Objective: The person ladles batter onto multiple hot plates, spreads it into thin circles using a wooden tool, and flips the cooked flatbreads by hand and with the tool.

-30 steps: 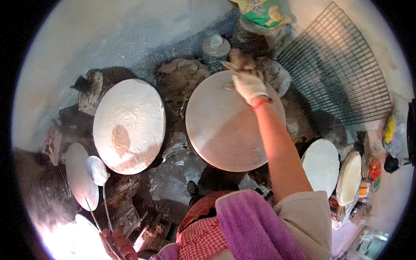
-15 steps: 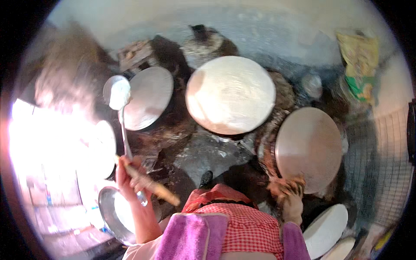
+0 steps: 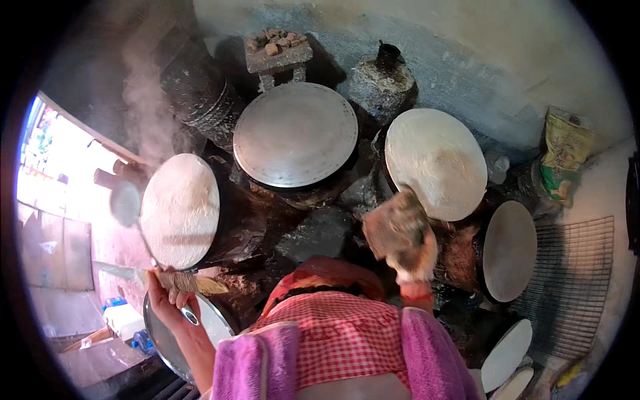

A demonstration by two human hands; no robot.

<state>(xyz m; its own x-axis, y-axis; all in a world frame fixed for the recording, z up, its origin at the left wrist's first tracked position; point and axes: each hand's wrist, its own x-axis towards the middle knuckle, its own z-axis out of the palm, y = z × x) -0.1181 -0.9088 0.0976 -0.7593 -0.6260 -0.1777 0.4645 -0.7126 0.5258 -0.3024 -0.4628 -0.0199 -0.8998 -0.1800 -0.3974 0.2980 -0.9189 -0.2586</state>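
Note:
My left hand (image 3: pixel 171 303) is closed around two tools at once. One is a long-handled metal ladle (image 3: pixel 125 204), its bowl raised left of a round griddle covered by a white batter sheet (image 3: pixel 180 212). The other is a flat-bladed tool with a wrapped handle (image 3: pixel 181 281); I cannot tell its exact kind. My right hand (image 3: pixel 417 261) grips a brown, blurred cloth-like pad (image 3: pixel 398 228) at the near edge of another griddle with a pale batter sheet (image 3: pixel 437 163). A bare grey griddle (image 3: pixel 297 135) lies between these two.
Another bare griddle (image 3: pixel 510 251) stands far right. White discs (image 3: pixel 507 355) lean at lower right, near a wire rack (image 3: pixel 567 287). A metal basin (image 3: pixel 152 333) sits below my left hand. Steam rises at left; stones lie on a small stand (image 3: pixel 279 61) by the wall.
The view has swung, shifting most griddles rightward. My right hand has moved from the far-right griddle to the sheet-covered one, with the brown pad. The ladle's bowl, earlier holding white batter, now sits lower.

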